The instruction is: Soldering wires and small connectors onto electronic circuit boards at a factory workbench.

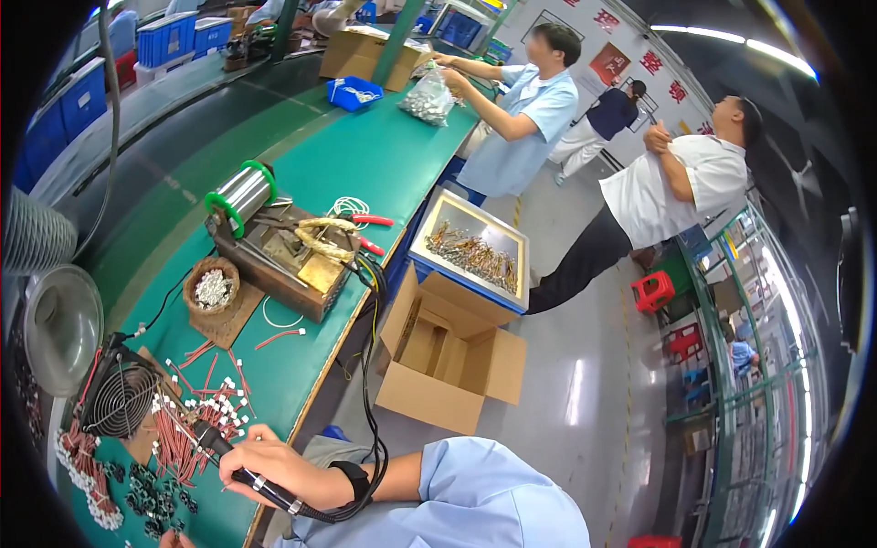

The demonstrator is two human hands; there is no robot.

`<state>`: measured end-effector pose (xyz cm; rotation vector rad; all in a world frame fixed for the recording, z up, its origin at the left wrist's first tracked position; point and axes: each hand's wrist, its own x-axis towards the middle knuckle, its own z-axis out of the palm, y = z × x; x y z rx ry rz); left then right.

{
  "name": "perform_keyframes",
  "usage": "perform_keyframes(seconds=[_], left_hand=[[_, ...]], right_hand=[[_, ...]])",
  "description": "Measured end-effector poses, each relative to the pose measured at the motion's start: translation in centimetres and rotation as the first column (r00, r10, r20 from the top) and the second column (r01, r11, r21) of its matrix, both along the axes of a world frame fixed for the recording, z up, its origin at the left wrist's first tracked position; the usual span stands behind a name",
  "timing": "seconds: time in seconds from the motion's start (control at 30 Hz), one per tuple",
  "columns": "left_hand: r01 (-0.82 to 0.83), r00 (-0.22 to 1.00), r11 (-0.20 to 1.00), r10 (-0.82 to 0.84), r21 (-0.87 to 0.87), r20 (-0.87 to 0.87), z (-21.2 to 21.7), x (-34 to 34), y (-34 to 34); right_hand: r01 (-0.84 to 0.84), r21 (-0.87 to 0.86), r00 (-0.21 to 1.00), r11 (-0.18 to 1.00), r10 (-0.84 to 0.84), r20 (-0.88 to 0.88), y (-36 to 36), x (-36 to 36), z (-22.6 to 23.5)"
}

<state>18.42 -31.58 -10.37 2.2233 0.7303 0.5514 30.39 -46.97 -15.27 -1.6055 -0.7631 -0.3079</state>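
Note:
My right hand (290, 468) is closed around the dark handle of a soldering iron (213, 440), whose cord trails back over my wrist. Its slim tip points up and left over a pile of red wires with white connectors (181, 446) on the green bench. Only fingertips of my left hand (174, 541) show at the lower edge, near a heap of small black parts (151, 498); what they hold, if anything, is hidden. Another bundle of wires with white connectors (87, 475) lies left of that heap.
A small fan (119, 399) and an exhaust funnel (64, 320) stand at the left. Beyond are a solder wire spool (245, 196), red-handled pliers (370, 220) and a round tub of white pieces (212, 288). An open carton (429, 393) sits right of the bench; a co-worker (521, 110) handles a bag (429, 99).

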Motion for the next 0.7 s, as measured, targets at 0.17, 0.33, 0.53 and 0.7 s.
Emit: perform_keyframes(seconds=[0.17,0.33,0.53,0.7], left_hand=[[0.152,0.98,0.981,-0.133,-0.121,0.151,-0.1,0.3,-0.5],[0.109,0.99,0.975,-0.089,-0.193,0.109,0.0,-0.3,-0.7],[0.216,0.955,0.963,-0.173,-0.162,0.241,-1.6,-0.5,-0.7],[0.378,0.9,0.884,-0.28,-0.274,0.335,-1.9,0.7,-1.1]], right_hand=[[-0.06,0.035,0.998,0.998,0.061,-0.022,1.1,-0.5,0.9],[-0.147,0.063,0.989,0.987,0.148,-0.011,1.9,-0.8,1.2],[-0.15,0.079,0.989,0.986,0.151,-0.008,2.2,-1.1,0.8],[-0.142,0.128,0.989,0.982,0.145,-0.015,2.2,-1.6,1.0]])
